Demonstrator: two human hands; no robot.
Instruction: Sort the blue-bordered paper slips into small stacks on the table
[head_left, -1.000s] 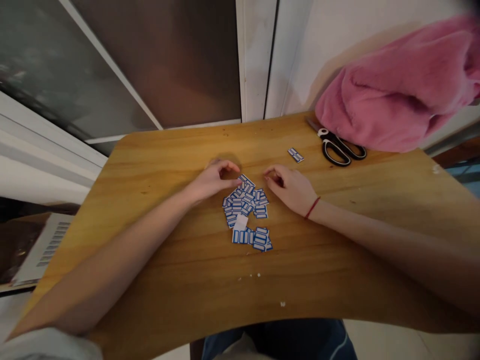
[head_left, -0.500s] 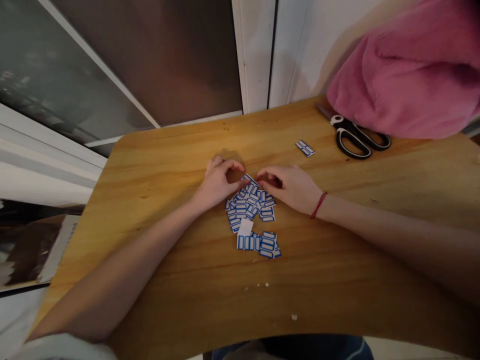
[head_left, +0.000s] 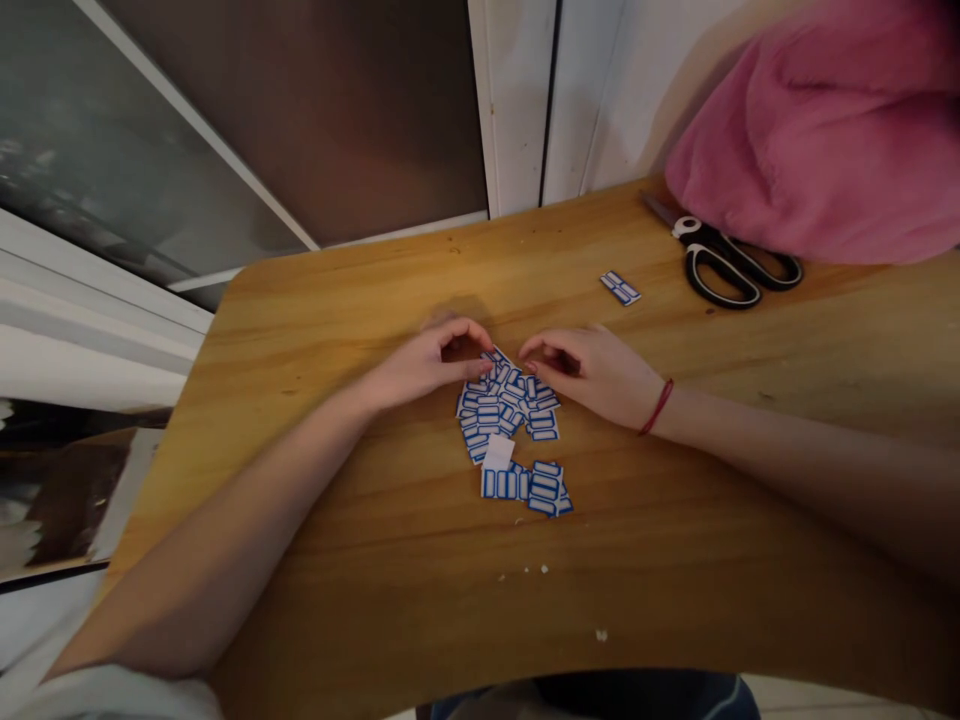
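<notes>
A loose pile of small white label pieces [head_left: 487, 412] with blue borders lies on the wooden table. My left hand [head_left: 427, 362] is at the pile's upper left, thumb and index finger curved around the edge of a label piece [head_left: 501, 356] at the top. Across from it, my right hand [head_left: 596, 372], with a red cord on the wrist, hovers by the pile's upper right. Its thumb and index finger are bent with a small gap, and no piece shows between them. One blank white piece [head_left: 499, 452] lies face down lower in the pile.
Black-handled scissors [head_left: 724, 262] rest at the back right beside a pink plush cloth [head_left: 817, 150]. A separate label piece [head_left: 620, 288] lies nearer than the scissors. Paper scraps [head_left: 601, 635] dot the table [head_left: 337, 590] near its front edge.
My left index finger has come down closer to its thumb at the top label piece. My right fingertips have drawn slightly away from that piece. The view has shifted a little.
</notes>
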